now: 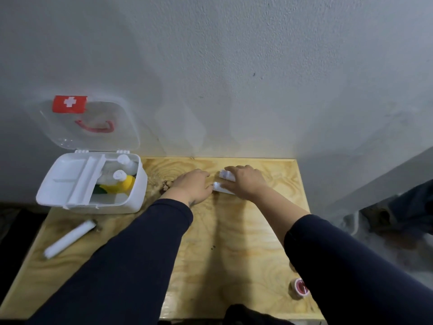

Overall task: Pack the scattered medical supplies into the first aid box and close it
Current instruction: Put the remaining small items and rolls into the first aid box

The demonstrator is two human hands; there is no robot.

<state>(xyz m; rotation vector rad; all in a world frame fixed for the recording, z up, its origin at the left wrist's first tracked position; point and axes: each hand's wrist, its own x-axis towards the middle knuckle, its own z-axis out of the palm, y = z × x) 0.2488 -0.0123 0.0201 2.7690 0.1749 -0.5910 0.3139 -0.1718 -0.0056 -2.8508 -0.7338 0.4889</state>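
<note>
The white first aid box [136, 202] stands open at the table's far left, its clear lid [93, 137] with a red cross label leaning back against the wall. Inside are a white tray [68, 179] and two bottles, one with a yellow body [124, 184]. My right hand [246, 181] lies on a small white packet [222, 187] near the table's far edge, fingers curled over it. My left hand [193, 185] touches the packet's left end. A white roll-shaped pack [70, 238] lies in front of the box. A red-cored tape roll [300, 287] sits at the near right.
The wooden table [210, 242] ends at a grey wall behind. Dark cloth [403, 207] lies on the floor to the right. A dark knot [166, 185] marks the wood beside my left hand.
</note>
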